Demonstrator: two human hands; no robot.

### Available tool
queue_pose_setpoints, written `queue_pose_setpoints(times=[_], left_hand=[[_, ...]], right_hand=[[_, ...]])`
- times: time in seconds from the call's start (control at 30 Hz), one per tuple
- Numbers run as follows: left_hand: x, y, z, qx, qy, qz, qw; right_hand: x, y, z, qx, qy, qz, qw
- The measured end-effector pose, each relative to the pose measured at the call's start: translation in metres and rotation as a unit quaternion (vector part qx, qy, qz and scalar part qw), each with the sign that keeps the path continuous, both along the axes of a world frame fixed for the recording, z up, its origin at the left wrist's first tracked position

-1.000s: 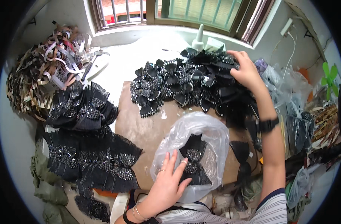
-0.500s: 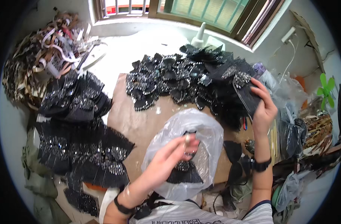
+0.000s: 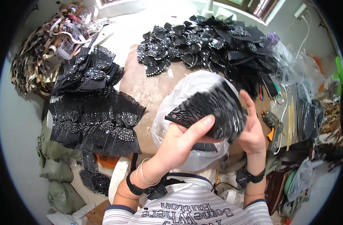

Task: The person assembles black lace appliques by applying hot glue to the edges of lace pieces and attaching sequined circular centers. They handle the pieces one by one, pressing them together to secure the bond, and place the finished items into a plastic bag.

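Observation:
My left hand [image 3: 182, 144] grips a fan-shaped black lace piece [image 3: 207, 108], its thumb lying over the near edge. The piece is tilted up and blurred along its right side. My right hand [image 3: 252, 129] is against that right edge, fingers stretched and apart; its thumb is partly hidden by the piece. Beneath both hands is a whitish plastic bag [image 3: 167, 112], with another black piece [image 3: 204, 147] showing on it below the lace.
A heap of black beaded pieces [image 3: 186, 45] lies at the back. More beaded pieces [image 3: 96, 123] are stacked at left, near a pile of scrap strips [image 3: 40, 60]. At right are a glue gun [image 3: 273, 127], thin sticks [image 3: 290, 123] and clear plastic bags [image 3: 291, 63].
My right hand has come from the heap at the back right toward the middle. My left hand, earlier over the bag, now holds up the lace piece. The view has tilted downward.

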State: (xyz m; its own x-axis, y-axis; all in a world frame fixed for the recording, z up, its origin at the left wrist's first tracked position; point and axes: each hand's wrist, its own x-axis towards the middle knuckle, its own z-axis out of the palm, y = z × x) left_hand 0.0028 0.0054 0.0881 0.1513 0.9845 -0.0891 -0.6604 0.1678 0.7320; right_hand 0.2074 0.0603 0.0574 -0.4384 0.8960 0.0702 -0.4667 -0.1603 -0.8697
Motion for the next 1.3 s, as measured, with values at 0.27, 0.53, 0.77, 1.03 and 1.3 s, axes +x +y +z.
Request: queue_pose_setpoints(times=[0.27, 0.53, 0.77, 1.03, 1.3], left_hand=[[0.01, -0.016, -0.016, 0.038, 0.116, -0.118, 0.985], [-0.007, 0.004, -0.051, -0.063, -0.157, -0.103, 0.98], [0.016, 0.005, -0.069, -0.232, -0.27, -0.152, 0.922], [0.025, -0.002, -0.087, -0.283, -0.34, -0.205, 0.873], [0.031, -0.003, -0.082, -0.324, -0.189, -0.247, 0.893]], right_hand=[[-0.015, 0.012, -0.015, 0.119, 0.02, -0.035, 0.992], [0.008, 0.004, -0.008, 0.136, -0.058, 0.102, 0.984], [-0.013, -0.017, 0.008, -0.037, -0.035, 0.106, 0.993], [-0.019, -0.024, 0.016, -0.069, -0.063, 0.035, 0.995], [-0.013, -0.032, -0.002, -0.054, -0.102, -0.053, 0.992]])
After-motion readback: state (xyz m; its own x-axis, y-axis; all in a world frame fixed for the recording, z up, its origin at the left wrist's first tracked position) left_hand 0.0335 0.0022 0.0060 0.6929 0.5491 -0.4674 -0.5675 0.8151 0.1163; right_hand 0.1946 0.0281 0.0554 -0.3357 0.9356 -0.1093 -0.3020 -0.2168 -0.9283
